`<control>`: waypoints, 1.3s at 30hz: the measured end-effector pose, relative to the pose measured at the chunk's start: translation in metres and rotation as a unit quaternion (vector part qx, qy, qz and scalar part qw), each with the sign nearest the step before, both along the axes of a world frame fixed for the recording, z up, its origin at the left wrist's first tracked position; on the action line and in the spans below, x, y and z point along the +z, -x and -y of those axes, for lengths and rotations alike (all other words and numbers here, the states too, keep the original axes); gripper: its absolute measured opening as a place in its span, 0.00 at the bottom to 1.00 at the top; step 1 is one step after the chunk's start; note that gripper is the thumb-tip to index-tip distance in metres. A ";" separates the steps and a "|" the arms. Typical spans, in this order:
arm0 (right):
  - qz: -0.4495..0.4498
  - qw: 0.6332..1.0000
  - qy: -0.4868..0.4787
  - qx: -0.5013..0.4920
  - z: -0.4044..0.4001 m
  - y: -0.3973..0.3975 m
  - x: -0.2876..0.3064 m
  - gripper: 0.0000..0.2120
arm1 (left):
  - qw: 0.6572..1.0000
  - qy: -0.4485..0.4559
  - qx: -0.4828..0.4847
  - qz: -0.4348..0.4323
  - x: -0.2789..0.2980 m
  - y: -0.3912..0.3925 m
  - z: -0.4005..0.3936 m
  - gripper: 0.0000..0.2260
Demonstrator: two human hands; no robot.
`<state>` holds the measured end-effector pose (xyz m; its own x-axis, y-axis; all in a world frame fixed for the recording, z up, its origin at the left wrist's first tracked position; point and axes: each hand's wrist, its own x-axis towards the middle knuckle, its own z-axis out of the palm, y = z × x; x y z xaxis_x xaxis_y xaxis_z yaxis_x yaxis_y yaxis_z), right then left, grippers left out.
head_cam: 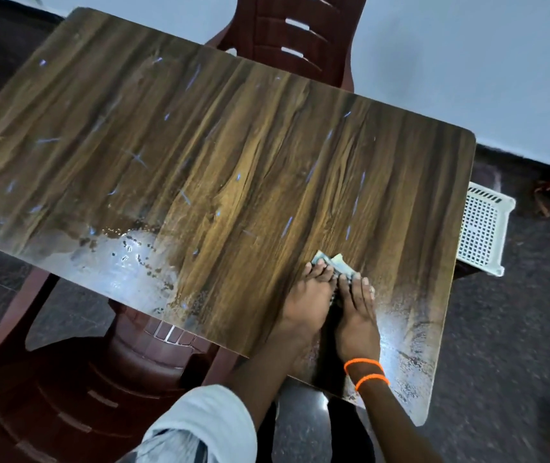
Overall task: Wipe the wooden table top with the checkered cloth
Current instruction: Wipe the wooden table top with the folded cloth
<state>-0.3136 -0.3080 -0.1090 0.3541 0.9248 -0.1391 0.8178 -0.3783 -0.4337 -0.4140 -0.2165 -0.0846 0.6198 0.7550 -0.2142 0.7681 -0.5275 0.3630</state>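
White sleeve [200, 426] seen nearest, bottom edge, on the left arm. Orange bands [367, 372] worn on the right wrist. Left hand [303, 302] and right hand [357, 315] laid side by side on the wooden table top [233, 155], near-right area, fingers straight, pressed flat on the checkered cloth [333, 262]. Cloth is bunched under the fingertips, its far edge showing just beyond them. Wet patches seen near-left and near-right on the table top. Brown chair [83, 379] tucked near-left. White perforated basket [484, 228] at the right table edge; contents cannot be told. Second brown chair [300, 35] at the far side.
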 end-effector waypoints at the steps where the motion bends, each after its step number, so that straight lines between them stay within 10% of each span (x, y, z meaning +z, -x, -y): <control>1: -0.008 1.000 -0.012 0.003 -0.013 -0.005 -0.001 0.40 | 1.000 0.005 0.011 -0.010 -0.002 -0.004 -0.013 0.20; 16: 0.003 0.986 -0.032 0.161 -0.093 0.090 -0.001 0.33 | 0.995 -0.024 0.094 -0.024 0.001 0.116 -0.072 0.20; 27: 0.031 0.998 -0.009 0.048 -0.026 -0.005 -0.003 0.35 | 0.999 -0.004 -0.026 0.024 -0.005 0.006 -0.029 0.21; 39: 0.011 0.998 0.005 0.063 -0.162 -0.021 0.009 0.36 | 0.989 0.018 0.145 -0.015 -0.002 -0.017 -0.138 0.18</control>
